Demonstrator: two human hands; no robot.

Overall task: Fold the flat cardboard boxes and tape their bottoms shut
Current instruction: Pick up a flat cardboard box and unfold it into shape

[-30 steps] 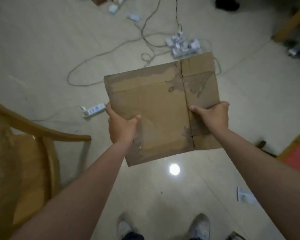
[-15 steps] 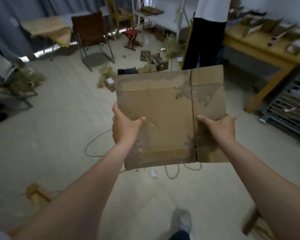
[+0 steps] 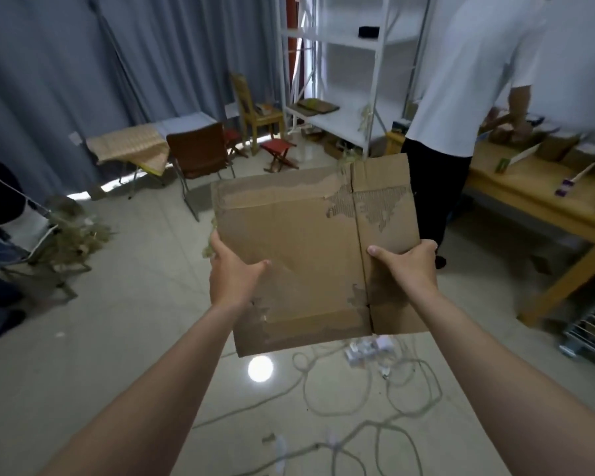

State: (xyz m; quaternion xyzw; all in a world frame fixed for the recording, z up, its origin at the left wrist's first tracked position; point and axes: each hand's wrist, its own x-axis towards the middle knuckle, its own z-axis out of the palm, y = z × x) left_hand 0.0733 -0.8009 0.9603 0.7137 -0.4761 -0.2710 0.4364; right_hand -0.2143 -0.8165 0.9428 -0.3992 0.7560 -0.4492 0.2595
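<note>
Another person [image 3: 468,80] stands close ahead by the wooden table [image 3: 509,194], and cables [image 3: 438,395] loop over the floor underfoot: trip or bump likely if the wearer walks w/o looking. Flat cardboard box [image 3: 299,255] is held mid-air btwn both hands. Left hand [image 3: 234,276] and right hand [image 3: 409,266] each clamp a side edge, thumb on top. Torn patch [image 3: 371,206] by the crease may rip further when the box is opened

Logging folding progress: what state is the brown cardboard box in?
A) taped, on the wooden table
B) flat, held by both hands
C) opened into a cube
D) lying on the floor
B: the flat brown cardboard box is up in the air, the left hand gripping its left edge and the right hand its right edge.
</note>
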